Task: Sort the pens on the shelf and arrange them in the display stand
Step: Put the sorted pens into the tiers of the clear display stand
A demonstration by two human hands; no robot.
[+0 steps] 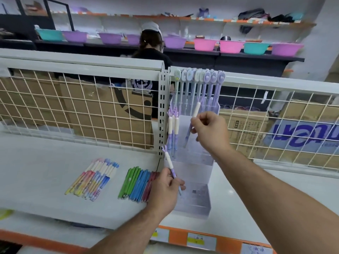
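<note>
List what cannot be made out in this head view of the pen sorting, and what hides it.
1. Red pens, head view: mostly covered by the left hand.
2. Middle of the pen in the right hand: wrapped by its fingers.
3. Shelf-edge labels: blurred, unreadable.
4. Stand, bottom tier: frosted wall blurs the contents.

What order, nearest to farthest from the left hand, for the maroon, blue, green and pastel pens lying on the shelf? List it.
1. Maroon pens, right beside the left hand.
2. Blue pens, next leftward.
3. Green pens, left end of that group.
4. Pastel pens, separate pile farthest left.
</note>
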